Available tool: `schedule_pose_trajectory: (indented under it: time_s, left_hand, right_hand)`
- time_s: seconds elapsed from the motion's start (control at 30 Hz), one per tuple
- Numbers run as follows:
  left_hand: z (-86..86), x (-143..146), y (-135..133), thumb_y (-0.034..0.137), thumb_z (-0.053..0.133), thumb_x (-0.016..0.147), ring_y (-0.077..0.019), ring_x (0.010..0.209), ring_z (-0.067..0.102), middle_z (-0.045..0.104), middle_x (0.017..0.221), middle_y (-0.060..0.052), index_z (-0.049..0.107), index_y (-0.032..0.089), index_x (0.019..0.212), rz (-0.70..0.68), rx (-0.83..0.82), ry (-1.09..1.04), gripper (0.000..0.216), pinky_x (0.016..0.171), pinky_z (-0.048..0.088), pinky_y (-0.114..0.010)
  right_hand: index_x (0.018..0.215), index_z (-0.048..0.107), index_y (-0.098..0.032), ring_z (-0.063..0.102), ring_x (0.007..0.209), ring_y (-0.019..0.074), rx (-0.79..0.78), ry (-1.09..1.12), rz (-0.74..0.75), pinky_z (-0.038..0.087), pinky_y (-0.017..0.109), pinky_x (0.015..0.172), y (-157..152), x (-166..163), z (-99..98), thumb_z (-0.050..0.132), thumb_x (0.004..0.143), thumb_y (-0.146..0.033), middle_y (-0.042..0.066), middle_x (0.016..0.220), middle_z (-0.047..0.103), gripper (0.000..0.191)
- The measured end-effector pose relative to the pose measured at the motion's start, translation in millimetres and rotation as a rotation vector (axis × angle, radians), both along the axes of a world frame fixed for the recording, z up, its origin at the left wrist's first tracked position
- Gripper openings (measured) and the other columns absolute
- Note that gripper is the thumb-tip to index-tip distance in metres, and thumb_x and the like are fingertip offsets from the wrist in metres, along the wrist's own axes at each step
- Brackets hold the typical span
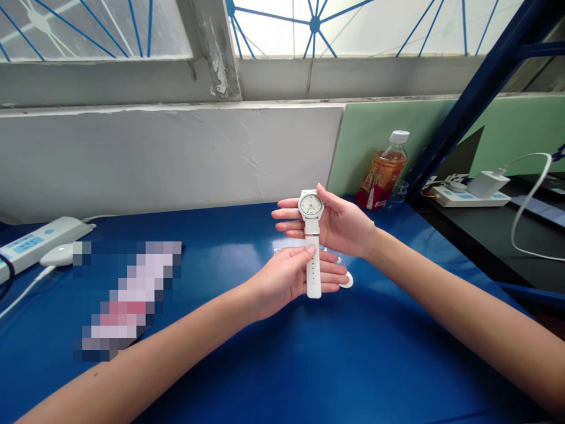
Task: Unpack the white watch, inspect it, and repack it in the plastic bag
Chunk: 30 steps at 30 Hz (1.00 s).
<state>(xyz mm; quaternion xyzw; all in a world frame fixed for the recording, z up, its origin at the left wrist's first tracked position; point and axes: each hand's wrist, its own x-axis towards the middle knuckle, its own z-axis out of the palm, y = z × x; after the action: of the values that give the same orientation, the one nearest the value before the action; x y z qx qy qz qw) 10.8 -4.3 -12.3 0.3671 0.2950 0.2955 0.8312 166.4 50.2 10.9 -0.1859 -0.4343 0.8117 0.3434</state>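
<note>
A white wristwatch point(311, 235) with a round pale dial is held upright above the blue table point(282, 365). My right hand point(339, 227) pinches the watch case between thumb and fingers, with the fingers stretched behind it. My left hand point(289, 280) grips the lower white strap between thumb and fingers, palm up. A small white oval piece point(347, 281) lies on the table just behind my left fingers.
A bottle of amber drink point(384, 174) stands at the back right by a green partition. White power strips lie at the far left point(33, 241) and on the dark right desk point(472, 193), with a charger and cable. A blurred-out object point(128, 297) lies on the left.
</note>
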Motion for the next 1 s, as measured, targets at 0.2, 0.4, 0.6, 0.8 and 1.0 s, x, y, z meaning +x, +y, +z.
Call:
schedule_pose_trajectory:
  time_s: [0.2, 0.4, 0.6, 0.8, 1.0]
  left_hand:
    - [-1.4, 1.1, -0.2, 0.029, 0.049, 0.100, -0.0261, 0.087, 0.073, 0.073, 0.097, -0.021, 0.067, 0.004, 0.101, 0.001, 0.003, 0.018, 0.030, 0.084, 0.054, -0.038]
    - [-2.2, 1.3, -1.2, 0.030, 0.053, 0.098, -0.0150, 0.062, 0.067, 0.071, 0.083, -0.012, 0.066, 0.007, 0.097, 0.077, 0.020, -0.008, 0.027, 0.063, 0.053, -0.027]
    - [-4.6, 0.9, -2.7, 0.039, 0.069, 0.088, -0.0170, 0.068, 0.067, 0.069, 0.082, -0.009, 0.066, 0.009, 0.101, 0.105, 0.099, -0.024, 0.033, 0.069, 0.053, -0.030]
    - [-3.0, 2.6, -7.1, 0.036, 0.063, 0.093, -0.0178, 0.069, 0.069, 0.071, 0.089, -0.011, 0.063, 0.009, 0.110, 0.033, 0.099, -0.017, 0.031, 0.072, 0.053, -0.034]
    - [-2.0, -0.3, -6.0, 0.038, 0.056, 0.098, -0.0207, 0.076, 0.072, 0.074, 0.091, -0.016, 0.065, 0.007, 0.107, -0.035, 0.094, -0.067, 0.033, 0.078, 0.054, -0.033]
  right_hand:
    - [0.117, 0.064, -0.011, 0.068, 0.105, 0.0216, -0.023, 0.001, -0.015, 0.048, 0.037, 0.100, 0.1, -0.7, -0.7, 0.017, 0.103, -0.050, 0.014, 0.125, 0.068, 0.063]
    - [0.117, 0.063, -0.007, 0.070, 0.100, 0.0243, -0.066, 0.011, -0.065, 0.048, 0.042, 0.100, 2.4, 1.1, 1.9, 0.023, 0.099, -0.037, 0.018, 0.117, 0.071, 0.054]
    - [0.107, 0.068, -0.009, 0.071, 0.082, 0.0177, -0.073, -0.032, -0.168, 0.055, 0.030, 0.084, 3.5, 0.4, 1.5, 0.036, 0.101, -0.036, 0.011, 0.093, 0.075, 0.043]
    - [0.079, 0.070, -0.017, 0.066, 0.067, 0.0118, 0.036, -0.125, -0.408, 0.055, 0.022, 0.071, 3.1, -3.5, -4.9, 0.069, 0.087, -0.035, 0.002, 0.071, 0.070, 0.019]
    - [0.102, 0.072, -0.015, 0.067, 0.105, 0.0197, 0.050, -0.059, -0.176, 0.049, 0.034, 0.100, -3.8, -6.7, -1.0, 0.047, 0.099, -0.040, 0.010, 0.107, 0.074, 0.035]
